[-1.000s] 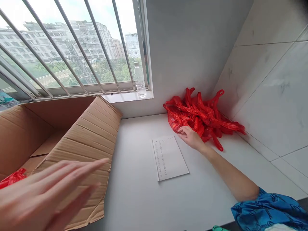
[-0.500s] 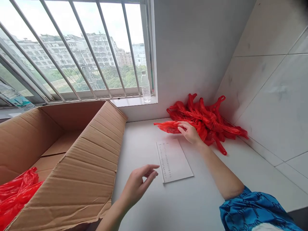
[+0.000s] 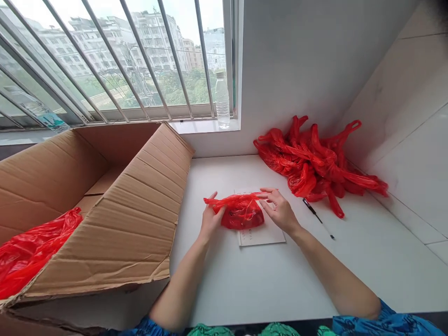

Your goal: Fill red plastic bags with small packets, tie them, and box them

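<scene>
A red plastic bag (image 3: 243, 215) is stretched sideways between my two hands, over a white sheet of paper (image 3: 266, 237) with rows of small print. My left hand (image 3: 211, 219) grips the bag's left end between thumb and fingers. On the other side, my right hand (image 3: 280, 212) pinches the right end near the handle. Dark contents or printing show faintly through the lower part of the bag; I cannot make out which. Most of the sheet is hidden beneath it.
A pile of red plastic bags (image 3: 315, 161) lies against the wall at the right. A pen (image 3: 318, 218) rests in front of it. On the left stands an open cardboard box (image 3: 115, 224) with red plastic (image 3: 38, 245) inside. A clear bottle (image 3: 222, 100) stands on the windowsill.
My right hand has drawn the red bag from the pile's edge toward me, over the paper. My left hand has come forward and taken its left end. The pen has come into view.
</scene>
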Available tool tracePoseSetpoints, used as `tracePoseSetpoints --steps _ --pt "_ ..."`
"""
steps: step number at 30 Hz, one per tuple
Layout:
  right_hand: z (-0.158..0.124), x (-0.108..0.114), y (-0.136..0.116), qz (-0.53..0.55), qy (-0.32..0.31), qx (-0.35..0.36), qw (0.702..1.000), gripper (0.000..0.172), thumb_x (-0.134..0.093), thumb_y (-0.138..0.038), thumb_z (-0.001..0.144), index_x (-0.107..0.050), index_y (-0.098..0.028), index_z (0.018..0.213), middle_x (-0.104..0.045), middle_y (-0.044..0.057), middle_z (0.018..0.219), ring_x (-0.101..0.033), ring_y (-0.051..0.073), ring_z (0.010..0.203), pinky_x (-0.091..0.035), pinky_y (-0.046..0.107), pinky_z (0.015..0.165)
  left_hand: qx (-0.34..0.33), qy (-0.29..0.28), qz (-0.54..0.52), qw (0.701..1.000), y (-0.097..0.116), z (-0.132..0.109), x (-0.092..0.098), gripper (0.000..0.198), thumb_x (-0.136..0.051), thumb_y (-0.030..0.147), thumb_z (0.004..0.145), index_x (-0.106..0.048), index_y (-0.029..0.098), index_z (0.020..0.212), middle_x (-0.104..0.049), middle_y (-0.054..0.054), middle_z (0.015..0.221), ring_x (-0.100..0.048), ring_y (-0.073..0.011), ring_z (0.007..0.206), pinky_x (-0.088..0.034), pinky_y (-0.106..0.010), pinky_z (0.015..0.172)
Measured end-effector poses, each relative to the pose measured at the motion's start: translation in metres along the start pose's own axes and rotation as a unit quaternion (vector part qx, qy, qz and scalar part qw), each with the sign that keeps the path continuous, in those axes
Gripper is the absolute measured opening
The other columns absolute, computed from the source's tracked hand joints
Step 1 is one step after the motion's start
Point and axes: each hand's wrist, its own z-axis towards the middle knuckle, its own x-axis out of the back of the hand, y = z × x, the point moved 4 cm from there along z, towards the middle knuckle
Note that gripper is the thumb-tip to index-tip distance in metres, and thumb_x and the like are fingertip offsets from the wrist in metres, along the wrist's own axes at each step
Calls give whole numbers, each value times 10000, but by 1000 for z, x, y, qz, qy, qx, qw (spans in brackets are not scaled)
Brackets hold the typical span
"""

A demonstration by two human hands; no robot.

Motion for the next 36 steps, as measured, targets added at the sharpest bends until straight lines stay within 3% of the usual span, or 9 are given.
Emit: tracePoseSetpoints --steps 3,7,11,14,18,20,25,29,36 --pt "-8 -12 -8 -69 5 44 997 334 -476 -404 986 -619 -281 1262 -554 77 1380 -529 258 1270 -504 428 1001 16 -3 -26 1000 -9 3 0 461 -615 421 873 -614 149 1246 -664 -143 1220 -657 -289 1092 -537 -402 918" --pt "-15 -37 -6 -177 -109 117 971 597 -473 -465 983 -333 -262 1526 -351 77 1581 -325 293 1444 -353 496 1135 15 -16 -70 997 -15 6 1 545 -586 460 901 -531 166 1356 -676 -129 1192 -670 -259 1042 -551 -369 871" --pt "-17 -37 -1 -216 -142 105 960 662 -468 -522 973 -269 -268 1550 -301 83 1605 -296 308 1460 -289 564 1147 -43 117 -39 991 -3 2 19 545 -585 416 916 -443 222 1406 -548 -129 1370 -623 -229 1118 -530 -349 912" --pt "-14 -30 -11 -222 -94 114 964 612 -477 -501 973 -353 -238 1512 -340 102 1584 -314 293 1455 -267 533 1161 -184 212 64 958 24 -12 26 416 -561 323 939 -504 240 1342 -549 -108 1347 -588 -225 1160 -477 -379 1005" --pt "-11 -39 -26 -238 -57 135 960 533 -398 -395 1020 -333 -226 1522 -392 92 1560 -296 262 1469 -179 517 1195 -350 59 237 904 48 -30 -6 231 -510 225 951 -685 279 1090 -688 -54 1123 -624 -233 1087 -435 -434 1041" --pt "-13 -49 -24 -258 -71 136 954 571 -383 -389 1025 -259 -220 1556 -375 96 1568 -276 282 1476 -112 562 1196 -362 -30 314 877 46 -33 -25 275 -472 222 967 -695 299 1108 -665 -38 1255 -574 -241 1219 -343 -472 1134" --pt "-17 -62 -7 -287 -98 99 948 623 -361 -463 1023 -218 -202 1570 -337 101 1584 -279 289 1475 -64 599 1195 -258 -73 425 864 19 -20 -36 447 -372 330 1023 -448 268 1458 -431 -49 1536 -305 -266 1472 -107 -573 1226" --pt "-18 -61 0 -289 -127 76 946 633 -320 -471 1031 -149 -214 1583 -314 86 1594 -286 275 1476 -93 609 1194 -180 -103 446 871 2 -13 -32 488 -243 339 1049 -339 265 1521 -336 -27 1586 -242 -237 1500 -127 -574 1227" --pt "-17 -60 1 -265 -151 51 951 576 -230 -437 1055 -110 -244 1584 -292 58 1601 -276 243 1483 -62 608 1197 -154 -124 456 868 0 -13 -32 509 -184 373 1054 -284 278 1543 -262 3 1611 -193 -203 1514 -92 -546 1242"
